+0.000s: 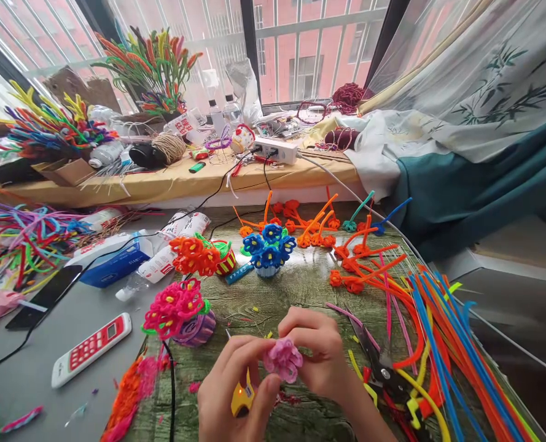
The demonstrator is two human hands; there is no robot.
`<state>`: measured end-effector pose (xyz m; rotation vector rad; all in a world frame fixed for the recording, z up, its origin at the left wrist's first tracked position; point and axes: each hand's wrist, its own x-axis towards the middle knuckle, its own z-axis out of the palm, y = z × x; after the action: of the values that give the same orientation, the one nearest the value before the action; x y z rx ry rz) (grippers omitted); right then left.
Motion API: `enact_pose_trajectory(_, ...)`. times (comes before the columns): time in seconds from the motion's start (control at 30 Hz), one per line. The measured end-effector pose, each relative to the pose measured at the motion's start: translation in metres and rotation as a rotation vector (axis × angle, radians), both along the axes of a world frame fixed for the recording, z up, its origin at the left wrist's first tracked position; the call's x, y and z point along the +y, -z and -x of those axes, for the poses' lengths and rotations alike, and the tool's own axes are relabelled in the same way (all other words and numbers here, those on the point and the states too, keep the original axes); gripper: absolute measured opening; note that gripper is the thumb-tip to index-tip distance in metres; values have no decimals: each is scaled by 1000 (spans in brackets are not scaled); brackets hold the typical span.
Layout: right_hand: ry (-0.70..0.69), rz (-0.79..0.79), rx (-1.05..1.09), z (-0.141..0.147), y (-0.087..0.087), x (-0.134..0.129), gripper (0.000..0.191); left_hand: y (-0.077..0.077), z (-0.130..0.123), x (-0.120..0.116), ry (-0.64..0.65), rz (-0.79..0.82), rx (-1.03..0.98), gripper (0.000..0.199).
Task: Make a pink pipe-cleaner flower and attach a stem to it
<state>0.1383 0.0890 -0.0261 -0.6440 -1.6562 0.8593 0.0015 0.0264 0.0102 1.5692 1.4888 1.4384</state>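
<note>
A pink looped flower is held between both hands above the green wood-grain table. My left hand pinches its left side with thumb and fingers. On its right side, my right hand grips the flower with fingers bent. Behind my left hand, a yellow and black object is partly hidden. Just beyond the hands stand small pots of magenta flowers, orange flowers and blue flowers.
Scissors and black-handled pliers lie to the right, beside orange and blue stems. Orange flower pieces are spread behind. At left are a red-and-white remote, a blue box and a black cable.
</note>
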Motion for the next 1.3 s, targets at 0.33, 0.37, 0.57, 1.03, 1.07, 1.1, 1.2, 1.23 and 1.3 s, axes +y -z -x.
enact_pose_trajectory(0.33, -5, 207, 52, -1, 11, 11, 19, 4, 2, 22, -58, 359, -226, 25)
enact_pose_trajectory(0.37, -4, 223, 56, -2, 13, 13, 21, 5, 0, 25, -52, 379, -274, 27)
enact_pose_trajectory(0.57, 1, 290, 57, -5, 17, 20, 26, 12, -2, 44, -5, 335, -258, 27)
enact_pose_trajectory(1.03, -42, 326, 110, -9, 18, 21, 34, 1, 12, 53, 230, 292, 26, 20)
enact_pose_trajectory(1.07, -31, 313, 109, -9, 18, 20, 32, 0, 13, 52, 229, 293, 28, 22)
enact_pose_trajectory(1.1, -22, 299, 106, -9, 19, 20, 30, 0, 13, 52, 225, 294, 27, 23)
enact_pose_trajectory(1.2, -4, 257, 92, -9, 19, 19, 22, -3, 13, 51, 218, 320, -8, 24)
enact_pose_trajectory(1.23, -2, 246, 88, -9, 19, 19, 21, -4, 13, 50, 209, 333, -35, 24)
enact_pose_trajectory(1.3, -2, 230, 80, -9, 20, 18, 22, -5, 10, 50, 187, 355, -107, 25)
